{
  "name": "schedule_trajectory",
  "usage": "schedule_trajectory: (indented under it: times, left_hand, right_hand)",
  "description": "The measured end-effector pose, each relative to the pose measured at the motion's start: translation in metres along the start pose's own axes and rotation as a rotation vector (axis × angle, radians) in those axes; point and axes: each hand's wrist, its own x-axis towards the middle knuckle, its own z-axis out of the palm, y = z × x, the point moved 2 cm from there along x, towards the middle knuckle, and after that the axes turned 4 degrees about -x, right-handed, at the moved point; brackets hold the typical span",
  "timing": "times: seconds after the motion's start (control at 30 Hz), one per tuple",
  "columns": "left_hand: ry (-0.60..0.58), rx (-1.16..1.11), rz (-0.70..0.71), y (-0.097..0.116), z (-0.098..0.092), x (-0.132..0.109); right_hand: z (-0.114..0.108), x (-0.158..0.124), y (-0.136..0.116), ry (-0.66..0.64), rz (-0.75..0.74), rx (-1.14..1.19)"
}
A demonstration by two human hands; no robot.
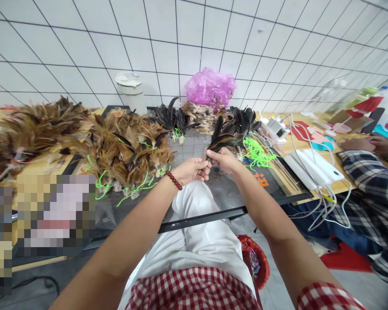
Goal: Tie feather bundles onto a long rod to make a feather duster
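Over the glass-topped table, my two hands meet at the lower end of a bunch of dark feathers [225, 138]. My right hand [225, 159] is closed on the quill end, thumb toward the left, and the plumes fan out up and away. My left hand [194, 170], a red bead bracelet [173, 180] at its wrist, is closed with fingertips pinched against the same spot; what lies between them is too small to make out. To the right sits a tangle of neon green string [258, 151]. A big pile of brown feather bunches [126, 146], some with green ties, lies to the left.
Black feather bunches [170, 116] and a pink plastic bag [210, 86] stand along the tiled wall, near a white lidded container [131, 90]. A white power strip [313, 168] with cables lies right. A person in a plaid sleeve [371, 168] sits there. A red basket [261, 265] stands below.
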Motion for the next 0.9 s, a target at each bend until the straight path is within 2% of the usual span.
schedule_trajectory:
  times: [0.23, 0.4, 0.5, 0.6, 0.67, 0.77, 0.9]
  left_hand:
    - [-0.072, -0.15, -0.023, -0.001, -0.004, 0.002]
    - [-0.057, -0.122, -0.044, -0.004, -0.001, 0.002]
    - [0.023, -0.186, 0.055, -0.005, 0.001, 0.005]
    - [0.163, -0.326, 0.218, -0.003, -0.002, 0.009]
    - [0.213, -0.395, 0.26, -0.002, -0.004, 0.01]
    - [0.2, -0.437, 0.239, -0.001, -0.005, 0.01]
    - [0.173, -0.467, 0.217, 0.0, -0.005, 0.009]
  right_hand:
    - [-0.002, 0.003, 0.002, 0.054, 0.057, 0.043]
    - [0.0, 0.003, 0.005, -0.024, 0.042, -0.089]
    - [-0.001, 0.004, 0.005, 0.059, -0.087, -0.276]
    - [-0.004, 0.005, 0.002, 0.232, -0.324, -0.48]
    - [-0.004, 0.004, 0.001, 0.269, -0.453, -0.644]
    - [-0.002, 0.002, 0.001, 0.264, -0.568, -0.865]
    - [0.0, 0.0, 0.003, 0.266, -0.6, -0.958]
